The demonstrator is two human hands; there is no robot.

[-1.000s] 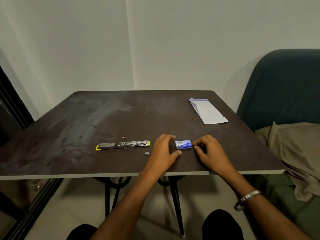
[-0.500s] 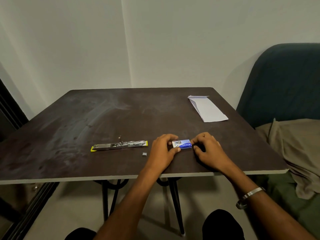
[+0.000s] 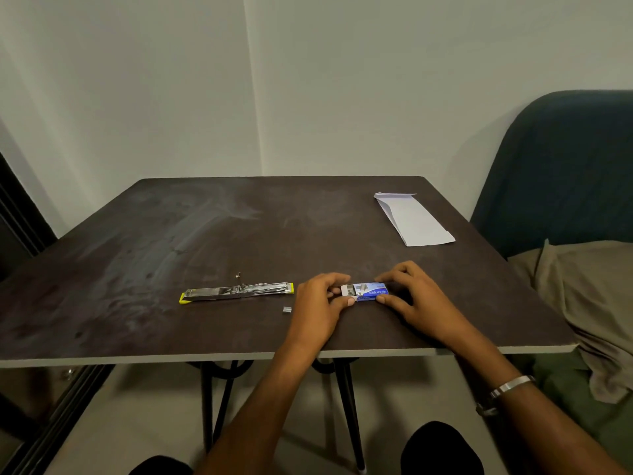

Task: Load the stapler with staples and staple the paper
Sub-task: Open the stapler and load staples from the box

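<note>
The left hand [image 3: 317,303] pinches the white inner tray [image 3: 346,290] at the left end of the small blue staple box [image 3: 371,291], with thumb and fingers curled around that end. The right hand [image 3: 416,298] holds the blue sleeve of the box at its right end, fingers curled on the far side and thumb on the near side. The two hands are close together, with only the box between them. The tray stands partly out of the sleeve to the left, and grey staples are visible inside it. The box lies on the dark table [image 3: 205,234], near the front edge and a little right of the middle.

Just left of the left hand, a small loose piece of staples [image 3: 287,309] lies on the table, apart from the hand. Further to the left lies the stapler [image 3: 236,291], opened out flat in one long line, metal with yellow ends; no hand touches it. The folded white paper [image 3: 414,219] lies well apart, near the far right corner of the table.

On the right wrist there is a metal bangle [image 3: 507,389]. To the right of the table stands a dark blue-green sofa [image 3: 565,166] with a beige cloth [image 3: 589,296] on it.
</note>
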